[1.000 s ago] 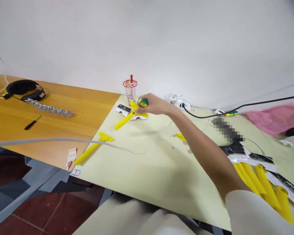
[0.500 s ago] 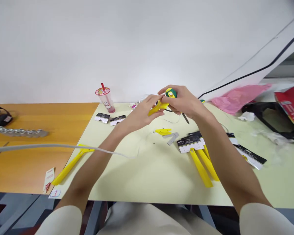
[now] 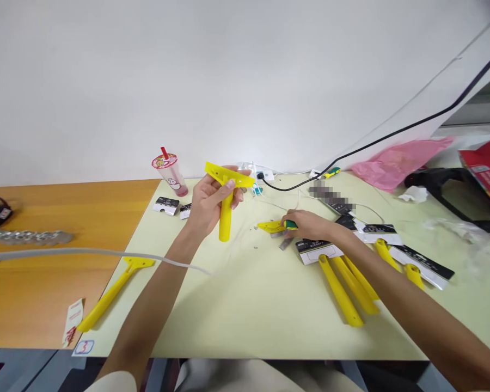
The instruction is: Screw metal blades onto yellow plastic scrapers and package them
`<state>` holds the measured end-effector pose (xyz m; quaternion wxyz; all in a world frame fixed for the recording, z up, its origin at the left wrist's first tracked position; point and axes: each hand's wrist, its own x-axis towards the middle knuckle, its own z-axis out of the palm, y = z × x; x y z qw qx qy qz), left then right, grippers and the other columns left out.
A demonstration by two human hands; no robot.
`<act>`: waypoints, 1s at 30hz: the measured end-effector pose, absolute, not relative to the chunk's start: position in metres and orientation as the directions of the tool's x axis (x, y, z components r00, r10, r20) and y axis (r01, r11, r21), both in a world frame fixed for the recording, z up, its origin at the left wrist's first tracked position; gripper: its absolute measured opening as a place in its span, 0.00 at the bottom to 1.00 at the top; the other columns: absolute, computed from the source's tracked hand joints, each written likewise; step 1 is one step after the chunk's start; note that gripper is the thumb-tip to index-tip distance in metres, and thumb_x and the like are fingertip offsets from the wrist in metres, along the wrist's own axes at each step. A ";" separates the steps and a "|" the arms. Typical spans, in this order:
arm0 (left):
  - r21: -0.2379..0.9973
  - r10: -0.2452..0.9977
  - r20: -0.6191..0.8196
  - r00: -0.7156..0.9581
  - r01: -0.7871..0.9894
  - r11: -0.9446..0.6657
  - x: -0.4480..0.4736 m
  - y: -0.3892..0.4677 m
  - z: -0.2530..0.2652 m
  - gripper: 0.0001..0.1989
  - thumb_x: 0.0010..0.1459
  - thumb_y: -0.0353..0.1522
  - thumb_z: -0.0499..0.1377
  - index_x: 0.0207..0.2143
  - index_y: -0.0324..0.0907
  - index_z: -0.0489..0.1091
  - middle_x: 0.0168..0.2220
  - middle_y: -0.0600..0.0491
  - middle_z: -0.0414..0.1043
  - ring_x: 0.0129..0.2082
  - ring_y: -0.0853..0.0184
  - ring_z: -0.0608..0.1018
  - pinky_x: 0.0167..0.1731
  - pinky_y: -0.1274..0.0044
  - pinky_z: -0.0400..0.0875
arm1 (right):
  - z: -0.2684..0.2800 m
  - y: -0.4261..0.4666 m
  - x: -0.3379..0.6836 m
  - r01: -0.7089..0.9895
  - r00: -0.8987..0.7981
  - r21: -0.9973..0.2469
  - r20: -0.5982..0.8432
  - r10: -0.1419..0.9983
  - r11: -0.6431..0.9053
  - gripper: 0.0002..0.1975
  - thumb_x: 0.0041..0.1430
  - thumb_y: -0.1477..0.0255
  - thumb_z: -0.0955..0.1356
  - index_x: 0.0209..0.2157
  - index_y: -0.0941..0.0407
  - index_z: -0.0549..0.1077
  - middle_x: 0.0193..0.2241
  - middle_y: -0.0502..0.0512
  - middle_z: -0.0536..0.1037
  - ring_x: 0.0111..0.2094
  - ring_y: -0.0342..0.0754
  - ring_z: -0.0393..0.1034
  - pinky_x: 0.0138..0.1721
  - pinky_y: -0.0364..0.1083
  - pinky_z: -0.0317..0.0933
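My left hand (image 3: 212, 202) is raised over the table, fingers wrapped around a yellow scraper (image 3: 225, 222) with its T-shaped head up. Down at the tabletop, my right hand (image 3: 306, 224) is closed on a screwdriver (image 3: 291, 224), whose green and yellow handle end pokes out. That hand's fingertips are at the yellow clamp plates (image 3: 268, 226) and a grey metal blade (image 3: 286, 243); whether they pinch these is hidden. Small screws (image 3: 255, 247) lie nearby. Another yellow scraper (image 3: 110, 294) rests at the table's left edge.
Several yellow scrapers (image 3: 341, 291) with black-and-white cards lie under my right forearm. A drink cup (image 3: 172, 177) stands back left, a pink bag (image 3: 396, 163) back right. A black cable (image 3: 375, 141) crosses the right side; a pale cord (image 3: 106, 251) passes over my left forearm.
My hands have parted. The left has moved left with the scraper, now held head up. The right has dropped to the yellow plates on the table, still holding the screwdriver.
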<state>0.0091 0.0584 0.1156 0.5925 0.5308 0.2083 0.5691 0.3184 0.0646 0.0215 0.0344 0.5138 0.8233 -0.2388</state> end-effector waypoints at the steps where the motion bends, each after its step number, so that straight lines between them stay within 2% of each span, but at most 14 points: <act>1: 0.862 0.895 0.361 0.262 -0.461 -0.212 0.010 0.059 0.118 0.19 0.60 0.37 0.74 0.51 0.43 0.76 0.56 0.41 0.82 0.29 0.71 0.80 0.26 0.78 0.70 | 0.018 0.067 0.318 0.873 -0.453 -0.348 -0.316 0.834 0.342 0.20 0.61 0.63 0.73 0.52 0.56 0.79 0.54 0.66 0.80 0.54 0.63 0.76 0.53 0.52 0.65; 8: 0.855 0.904 0.337 0.262 -0.486 -0.178 0.019 0.067 0.120 0.19 0.60 0.36 0.74 0.51 0.43 0.76 0.58 0.41 0.81 0.32 0.69 0.82 0.26 0.77 0.72 | 0.018 0.074 0.316 0.897 -0.407 -0.337 -0.376 0.833 0.286 0.14 0.60 0.63 0.75 0.44 0.56 0.78 0.42 0.62 0.83 0.44 0.59 0.78 0.41 0.48 0.64; 12: 0.892 0.914 0.260 0.313 -0.440 -0.104 0.023 0.073 0.110 0.21 0.60 0.37 0.74 0.52 0.42 0.76 0.59 0.40 0.80 0.35 0.66 0.83 0.26 0.77 0.74 | 0.038 0.072 0.315 0.914 -0.359 -0.315 -0.334 0.872 0.255 0.21 0.60 0.64 0.75 0.54 0.53 0.77 0.43 0.61 0.81 0.43 0.58 0.76 0.40 0.48 0.62; 14: 0.913 0.926 0.211 0.313 -0.401 -0.072 0.024 0.078 0.103 0.21 0.59 0.37 0.75 0.52 0.42 0.76 0.57 0.40 0.81 0.40 0.63 0.85 0.27 0.78 0.75 | 0.058 0.067 0.312 0.909 -0.345 -0.332 -0.263 0.901 0.251 0.21 0.61 0.63 0.74 0.55 0.51 0.78 0.40 0.59 0.80 0.40 0.56 0.74 0.39 0.48 0.61; 17: 0.942 0.944 0.122 0.305 -0.335 -0.013 0.027 0.083 0.093 0.23 0.57 0.40 0.76 0.50 0.40 0.77 0.55 0.40 0.81 0.43 0.59 0.86 0.28 0.77 0.78 | 0.093 0.057 0.300 0.842 -0.367 -0.455 -0.089 0.926 0.290 0.11 0.64 0.59 0.73 0.42 0.51 0.80 0.31 0.51 0.78 0.31 0.49 0.68 0.35 0.46 0.57; 19: 0.960 0.940 0.076 0.332 -0.280 0.022 0.029 0.084 0.088 0.24 0.55 0.42 0.77 0.48 0.38 0.78 0.54 0.40 0.80 0.44 0.58 0.86 0.29 0.76 0.80 | 0.113 0.050 0.288 0.762 -0.323 -0.573 0.069 0.944 0.302 0.15 0.65 0.54 0.73 0.37 0.52 0.79 0.28 0.49 0.77 0.28 0.46 0.64 0.34 0.46 0.57; 21: 0.973 0.918 0.053 0.394 -0.228 0.042 0.029 0.083 0.086 0.26 0.52 0.43 0.78 0.47 0.38 0.78 0.53 0.39 0.81 0.43 0.56 0.86 0.30 0.74 0.82 | 0.125 0.044 0.274 0.658 -0.241 -0.679 0.219 0.946 0.325 0.20 0.63 0.49 0.74 0.37 0.52 0.79 0.31 0.50 0.80 0.30 0.47 0.67 0.36 0.46 0.60; 23: 0.980 0.879 0.038 0.475 -0.188 0.060 0.029 0.079 0.087 0.27 0.51 0.44 0.79 0.48 0.38 0.78 0.52 0.39 0.82 0.43 0.56 0.86 0.32 0.73 0.84 | 0.128 0.042 0.261 0.576 -0.171 -0.733 0.325 0.930 0.362 0.21 0.62 0.48 0.75 0.39 0.53 0.80 0.38 0.52 0.83 0.35 0.49 0.71 0.39 0.47 0.63; 25: 0.983 0.840 0.018 0.543 -0.164 0.085 0.028 0.075 0.089 0.28 0.51 0.44 0.79 0.48 0.38 0.79 0.51 0.39 0.82 0.43 0.56 0.87 0.35 0.71 0.86 | 0.125 0.042 0.250 0.549 -0.129 -0.745 0.372 0.919 0.378 0.21 0.62 0.48 0.75 0.40 0.53 0.81 0.40 0.53 0.84 0.37 0.49 0.72 0.40 0.47 0.63; 30: 0.985 0.823 0.006 0.568 -0.145 0.093 0.023 0.072 0.091 0.28 0.53 0.48 0.77 0.48 0.38 0.79 0.48 0.39 0.83 0.42 0.56 0.87 0.36 0.68 0.87 | 0.115 0.046 0.239 0.600 -0.104 -0.715 0.375 0.921 0.359 0.21 0.65 0.49 0.72 0.31 0.54 0.78 0.28 0.50 0.77 0.30 0.47 0.64 0.34 0.46 0.57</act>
